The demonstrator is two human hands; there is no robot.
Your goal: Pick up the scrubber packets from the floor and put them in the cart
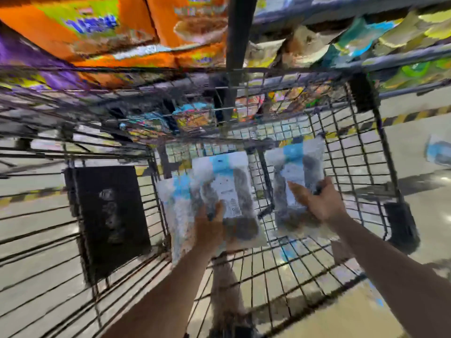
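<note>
Both hands reach into the wire cart (361, 181). The left hand (210, 230) has its fingers curled round two overlapping scrubber packets (234, 191); the right hand (317, 201) grips another packet (292, 172), just beside them. One more packet (438, 152) lies on the floor (415, 135), well right of the fingers.
</note>
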